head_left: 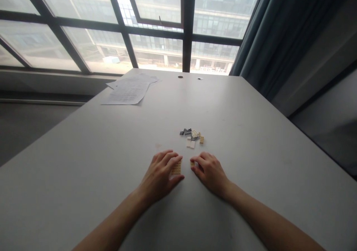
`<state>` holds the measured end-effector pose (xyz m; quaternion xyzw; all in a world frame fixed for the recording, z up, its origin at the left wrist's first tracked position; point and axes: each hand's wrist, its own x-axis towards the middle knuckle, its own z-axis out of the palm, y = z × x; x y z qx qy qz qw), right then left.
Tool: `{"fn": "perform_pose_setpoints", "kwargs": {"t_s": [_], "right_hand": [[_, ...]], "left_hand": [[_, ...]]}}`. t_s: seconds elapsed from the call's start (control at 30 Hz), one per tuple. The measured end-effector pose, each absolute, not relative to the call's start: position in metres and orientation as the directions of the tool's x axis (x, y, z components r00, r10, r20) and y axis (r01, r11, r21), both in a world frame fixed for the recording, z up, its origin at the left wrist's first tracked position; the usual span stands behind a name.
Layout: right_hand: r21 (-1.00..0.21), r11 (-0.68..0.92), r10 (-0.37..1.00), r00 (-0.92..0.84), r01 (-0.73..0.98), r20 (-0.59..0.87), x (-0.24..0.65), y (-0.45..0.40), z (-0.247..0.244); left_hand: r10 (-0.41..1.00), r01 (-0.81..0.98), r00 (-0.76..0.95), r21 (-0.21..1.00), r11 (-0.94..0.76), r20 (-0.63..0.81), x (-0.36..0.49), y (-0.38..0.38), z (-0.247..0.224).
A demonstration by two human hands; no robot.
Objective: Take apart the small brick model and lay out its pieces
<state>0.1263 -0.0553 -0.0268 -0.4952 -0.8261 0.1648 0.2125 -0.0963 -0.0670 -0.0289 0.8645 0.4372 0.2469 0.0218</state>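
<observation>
A tan studded plate (176, 168) lies on the white table, held between the thumb and fingers of my left hand (163, 173). Just to its right, my right hand (211, 173) pinches a small yellowish brick (192, 164) between thumb and fingertips. The plate and the small brick are apart, with a narrow gap between them. Beyond my hands sits a small pile of pieces: dark and grey bricks (187, 132), cream studded ones (194, 134), flat white tiles (190, 143) and a yellowish brick (201, 140) at the pile's right side.
Printed papers (128, 91) lie on the far left part of the white table (111, 143). Two small round marks or openings are near its far edge. Behind it are large windows, with a dark curtain (273, 31) at the right.
</observation>
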Motion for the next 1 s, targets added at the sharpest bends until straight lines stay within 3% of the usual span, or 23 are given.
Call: {"fn": "perform_pose_setpoints", "kwargs": {"t_s": [0.13,0.33,0.47,0.63,1.0], "right_hand": [[-0.488,0.466,0.882,-0.431,0.738,0.191,0.126,-0.059,-0.027],[-0.647,0.376,0.927,-0.280,0.664,0.252,0.138,-0.036,-0.025],[-0.555,0.279,0.957,-0.180,0.784,0.227,0.145,0.011,-0.017],[-0.504,0.287,0.958,-0.244,0.815,0.150,0.143,0.052,-0.018],[-0.445,0.356,0.934,-0.318,0.822,0.162,0.132,0.016,-0.022]], "left_hand": [[0.771,0.750,0.489,0.255,-0.610,0.407,-0.097,-0.067,-0.030],[0.775,0.748,0.483,0.267,-0.607,0.408,-0.097,-0.067,-0.030],[0.774,0.743,0.481,0.279,-0.609,0.411,-0.097,-0.067,-0.030],[0.779,0.745,0.472,0.285,-0.603,0.413,-0.097,-0.067,-0.031],[0.776,0.741,0.464,0.293,-0.604,0.427,-0.096,-0.068,-0.029]]}}
